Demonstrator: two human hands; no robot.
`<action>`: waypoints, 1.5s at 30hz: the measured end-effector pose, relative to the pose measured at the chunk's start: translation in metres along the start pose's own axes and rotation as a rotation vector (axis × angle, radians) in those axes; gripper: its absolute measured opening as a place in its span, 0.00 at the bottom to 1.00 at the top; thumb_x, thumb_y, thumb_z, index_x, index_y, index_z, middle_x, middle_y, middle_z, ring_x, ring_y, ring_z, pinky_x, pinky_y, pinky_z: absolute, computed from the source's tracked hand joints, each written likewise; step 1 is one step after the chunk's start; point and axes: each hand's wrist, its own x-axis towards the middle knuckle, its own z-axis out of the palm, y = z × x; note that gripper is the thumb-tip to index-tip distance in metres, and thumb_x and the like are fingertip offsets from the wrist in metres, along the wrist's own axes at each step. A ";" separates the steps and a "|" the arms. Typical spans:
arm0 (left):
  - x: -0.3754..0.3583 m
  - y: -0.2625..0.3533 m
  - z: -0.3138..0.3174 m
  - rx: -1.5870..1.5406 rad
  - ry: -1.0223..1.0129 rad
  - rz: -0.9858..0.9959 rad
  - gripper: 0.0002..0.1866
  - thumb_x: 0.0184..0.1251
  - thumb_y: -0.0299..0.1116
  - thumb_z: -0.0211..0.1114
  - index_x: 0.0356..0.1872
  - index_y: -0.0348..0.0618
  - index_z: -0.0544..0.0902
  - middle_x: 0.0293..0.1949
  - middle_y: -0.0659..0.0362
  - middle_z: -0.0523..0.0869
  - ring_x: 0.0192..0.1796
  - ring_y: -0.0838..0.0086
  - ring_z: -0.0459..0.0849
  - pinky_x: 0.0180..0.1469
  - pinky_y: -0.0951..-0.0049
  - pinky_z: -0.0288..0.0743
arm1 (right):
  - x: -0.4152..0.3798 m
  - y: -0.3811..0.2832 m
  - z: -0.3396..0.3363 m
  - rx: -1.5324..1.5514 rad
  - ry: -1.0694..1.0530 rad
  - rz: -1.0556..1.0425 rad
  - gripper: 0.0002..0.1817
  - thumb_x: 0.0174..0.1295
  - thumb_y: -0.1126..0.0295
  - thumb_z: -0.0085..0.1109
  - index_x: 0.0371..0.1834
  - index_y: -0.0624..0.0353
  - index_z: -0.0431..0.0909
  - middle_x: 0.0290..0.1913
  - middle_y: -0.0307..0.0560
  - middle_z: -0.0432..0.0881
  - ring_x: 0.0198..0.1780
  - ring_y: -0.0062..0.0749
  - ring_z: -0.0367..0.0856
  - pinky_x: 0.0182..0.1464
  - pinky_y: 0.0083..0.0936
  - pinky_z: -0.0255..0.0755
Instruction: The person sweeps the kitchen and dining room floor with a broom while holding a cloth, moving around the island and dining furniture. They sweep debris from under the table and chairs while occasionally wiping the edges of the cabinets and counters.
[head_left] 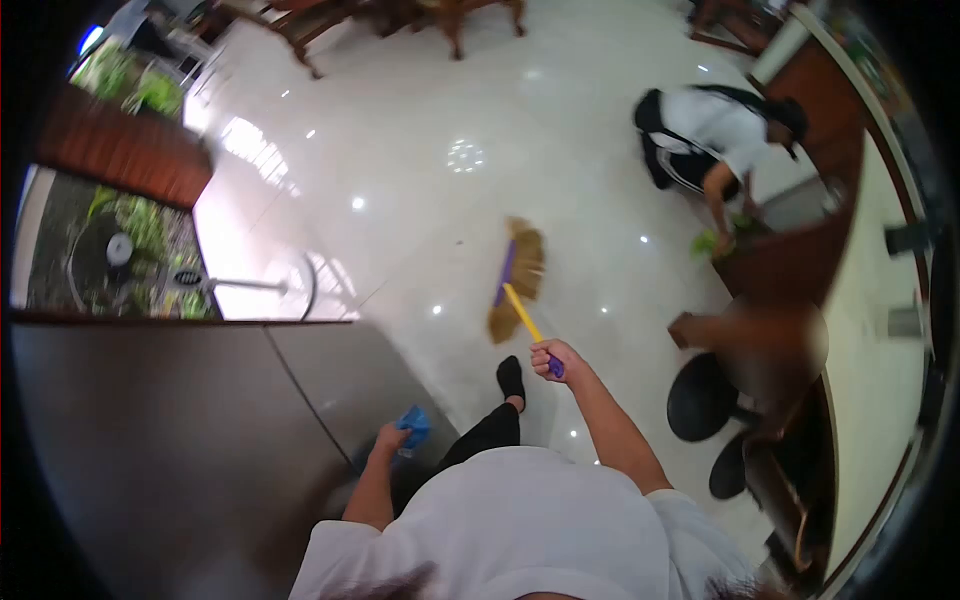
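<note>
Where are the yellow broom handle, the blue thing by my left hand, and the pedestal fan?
Yellow broom handle (525, 315): head view, middle of the stick.
Blue thing (415, 427): head view, crumpled middle.
Pedestal fan (119, 249): head view, hub.

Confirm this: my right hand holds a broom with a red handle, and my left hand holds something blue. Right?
Not quite: the handle is yellow, as the head view shows. Your right hand holds the broom, and your left hand holds something blue.
</note>
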 end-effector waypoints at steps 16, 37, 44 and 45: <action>-0.094 0.225 0.077 -0.046 0.096 0.537 0.12 0.50 0.34 0.61 0.30 0.33 0.77 0.24 0.53 0.80 0.24 0.70 0.78 0.26 0.69 0.70 | -0.605 0.581 -0.335 -0.688 1.429 0.443 0.15 0.41 0.54 0.59 0.25 0.54 0.80 0.18 0.39 0.76 0.19 0.22 0.72 0.24 0.26 0.70; -0.166 0.266 0.215 -0.177 -0.165 0.425 0.10 0.54 0.28 0.58 0.36 0.34 0.75 0.31 0.56 0.79 0.30 0.70 0.78 0.33 0.72 0.73 | -0.313 0.337 -0.414 -0.705 1.576 -0.294 0.10 0.50 0.70 0.49 0.33 0.57 0.79 0.33 0.46 0.80 0.36 0.37 0.80 0.31 0.31 0.74; -0.202 0.331 0.268 -0.135 -0.357 0.484 0.13 0.54 0.29 0.58 0.39 0.32 0.75 0.34 0.54 0.79 0.34 0.70 0.78 0.38 0.74 0.72 | -0.313 0.265 -0.437 -0.971 1.319 -0.440 0.09 0.50 0.68 0.48 0.31 0.53 0.79 0.31 0.40 0.81 0.34 0.32 0.79 0.31 0.28 0.73; -0.208 0.334 0.274 -0.067 -0.374 0.467 0.14 0.53 0.29 0.58 0.40 0.32 0.75 0.34 0.54 0.79 0.34 0.70 0.78 0.38 0.74 0.72 | -0.321 0.275 -0.440 -0.960 1.320 -0.429 0.09 0.50 0.68 0.48 0.31 0.53 0.79 0.31 0.40 0.81 0.34 0.32 0.79 0.31 0.28 0.73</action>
